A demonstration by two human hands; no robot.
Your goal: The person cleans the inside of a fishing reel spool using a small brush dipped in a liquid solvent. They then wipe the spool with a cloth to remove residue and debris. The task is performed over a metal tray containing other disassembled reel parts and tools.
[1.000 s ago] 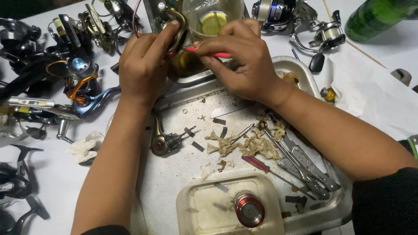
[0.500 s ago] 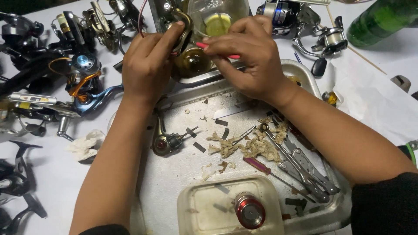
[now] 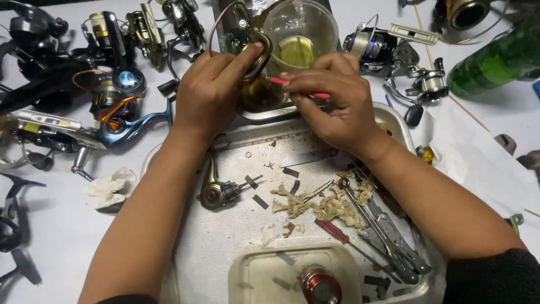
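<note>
Left hand [image 3: 211, 93] grips gold reel part [image 3: 260, 93]; right hand [image 3: 332, 104] adjacent.

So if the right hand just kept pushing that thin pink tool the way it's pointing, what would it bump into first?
Probably the gold reel part held by the left hand. The right hand aims its pink tool leftward at it; depth is unclear.

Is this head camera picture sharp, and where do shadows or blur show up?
Head view: mostly sharp around the left hand and right hand; the green bottle at the top right edge looks soft; soft shadows fall beside both forearms on the metal tray.
</note>
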